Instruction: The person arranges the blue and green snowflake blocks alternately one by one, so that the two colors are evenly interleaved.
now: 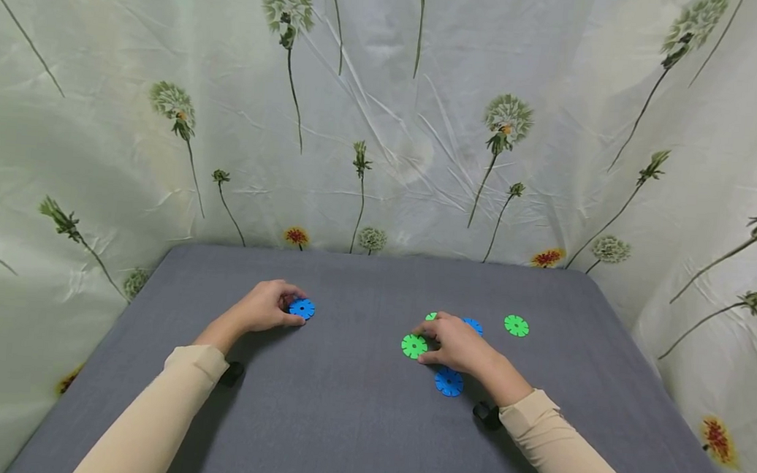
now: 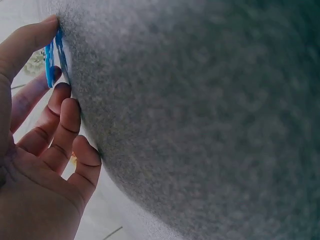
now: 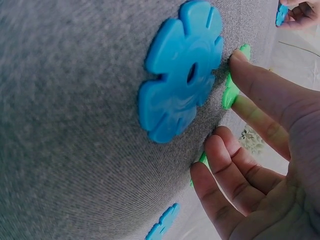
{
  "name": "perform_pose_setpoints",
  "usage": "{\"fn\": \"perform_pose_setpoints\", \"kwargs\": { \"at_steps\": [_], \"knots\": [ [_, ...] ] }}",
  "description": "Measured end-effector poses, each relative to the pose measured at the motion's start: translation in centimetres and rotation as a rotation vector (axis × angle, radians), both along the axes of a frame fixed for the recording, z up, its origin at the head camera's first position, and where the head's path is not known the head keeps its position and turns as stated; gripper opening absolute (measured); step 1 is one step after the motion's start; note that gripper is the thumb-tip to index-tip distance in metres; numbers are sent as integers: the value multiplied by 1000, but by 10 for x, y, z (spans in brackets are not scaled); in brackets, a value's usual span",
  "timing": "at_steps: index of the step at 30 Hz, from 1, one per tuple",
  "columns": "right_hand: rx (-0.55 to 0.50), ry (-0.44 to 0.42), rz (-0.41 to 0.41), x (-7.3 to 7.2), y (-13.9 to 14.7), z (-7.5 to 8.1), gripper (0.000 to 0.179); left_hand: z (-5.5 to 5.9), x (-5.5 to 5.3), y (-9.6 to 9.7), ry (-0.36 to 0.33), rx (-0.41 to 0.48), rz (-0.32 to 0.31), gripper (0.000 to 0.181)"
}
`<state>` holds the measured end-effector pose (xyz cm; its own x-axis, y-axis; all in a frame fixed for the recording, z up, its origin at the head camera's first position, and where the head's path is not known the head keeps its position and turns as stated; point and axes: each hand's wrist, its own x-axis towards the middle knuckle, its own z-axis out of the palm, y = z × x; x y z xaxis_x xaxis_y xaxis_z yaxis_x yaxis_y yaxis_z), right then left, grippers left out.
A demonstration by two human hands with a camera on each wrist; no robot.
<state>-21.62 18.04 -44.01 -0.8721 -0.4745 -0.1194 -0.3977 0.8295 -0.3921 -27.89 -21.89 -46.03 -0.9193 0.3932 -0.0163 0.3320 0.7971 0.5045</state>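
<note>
My left hand [image 1: 267,306] holds a blue notched, flower-like plastic disc [image 1: 302,308] between thumb and index finger, on the left of the table. In the left wrist view this disc [image 2: 49,67] is seen edge-on, with more blue just beside it; whether that is a second disc I cannot tell. On the right, my right hand [image 1: 459,345] pinches a similar green disc [image 1: 414,347] by its edges with thumb and index finger. Nearest that hand lies a blue disc [image 3: 181,75]. Another green disc [image 1: 432,316] and a blue one [image 1: 474,325] are partly hidden behind the hand.
One more green disc [image 1: 516,325] lies farther right on the grey cloth-covered table [image 1: 352,425]. A dandelion-patterned curtain [image 1: 400,121] hangs behind the table and along its sides. Dark bands [image 1: 487,416] sit at both wrists.
</note>
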Motion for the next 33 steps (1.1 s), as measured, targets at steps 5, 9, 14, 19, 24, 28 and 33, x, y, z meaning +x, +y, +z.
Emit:
{"fn": "perform_pose_setpoints", "kwargs": {
  "at_steps": [5,9,14,19,24,28,33],
  "knots": [
    [5,-2,-3,0,-1,0,42,0,-1,-3,-16,-9,-1,45],
    [10,-5,-5,0,-1,0,42,0,-2,-3,-30,-12,-8,47],
    [11,-5,-4,1,-2,1,41,0,-2,-2,-35,-4,-26,49],
    [6,-8,-3,1,-1,1,41,-1,-3,-3,-49,12,-25,51],
    [-2,-13,-3,0,-1,1,41,-2,-4,-5,-64,35,-15,50],
    [-2,-18,-8,0,-2,1,41,-3,-4,-8,-73,50,-3,46],
    [3,-23,-11,-1,-2,2,42,-4,-5,-8,-72,45,2,41]
  ]
}}
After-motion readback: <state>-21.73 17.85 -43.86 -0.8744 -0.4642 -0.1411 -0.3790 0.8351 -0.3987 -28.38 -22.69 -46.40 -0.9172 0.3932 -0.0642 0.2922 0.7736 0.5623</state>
